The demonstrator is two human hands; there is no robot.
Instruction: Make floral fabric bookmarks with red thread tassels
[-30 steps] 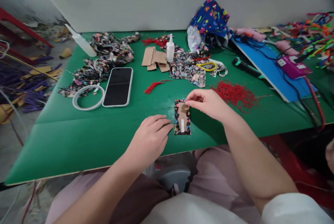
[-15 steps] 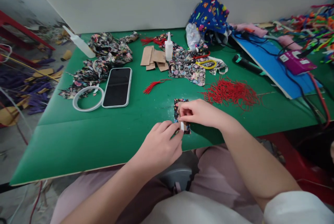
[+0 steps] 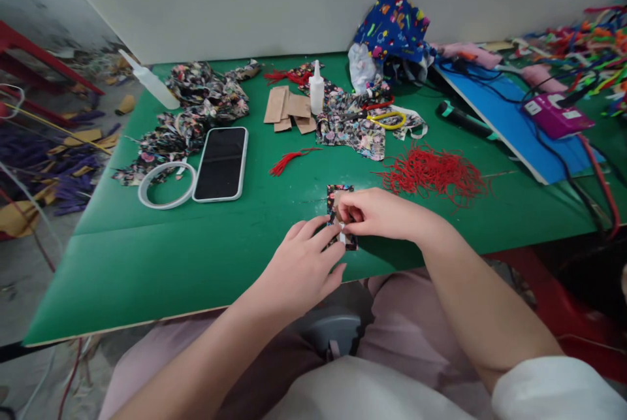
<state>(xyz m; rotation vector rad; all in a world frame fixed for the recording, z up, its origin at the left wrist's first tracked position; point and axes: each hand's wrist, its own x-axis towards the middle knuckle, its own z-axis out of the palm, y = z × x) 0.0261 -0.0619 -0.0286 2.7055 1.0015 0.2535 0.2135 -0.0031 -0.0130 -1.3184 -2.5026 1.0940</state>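
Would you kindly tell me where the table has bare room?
The green table is bare in front of the phone and tape roll, left of the left hand; a smaller patch separates phone and red tassel. Cardboard, floral fabric and scissors crowd the back.

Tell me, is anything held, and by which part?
The right hand has fingertips at the upper end of the white strip; whether it pinches is unclear. The left hand rests fingertips on the floral patch.

A dark floral cloth lies flat beneath brown card and a white strip.
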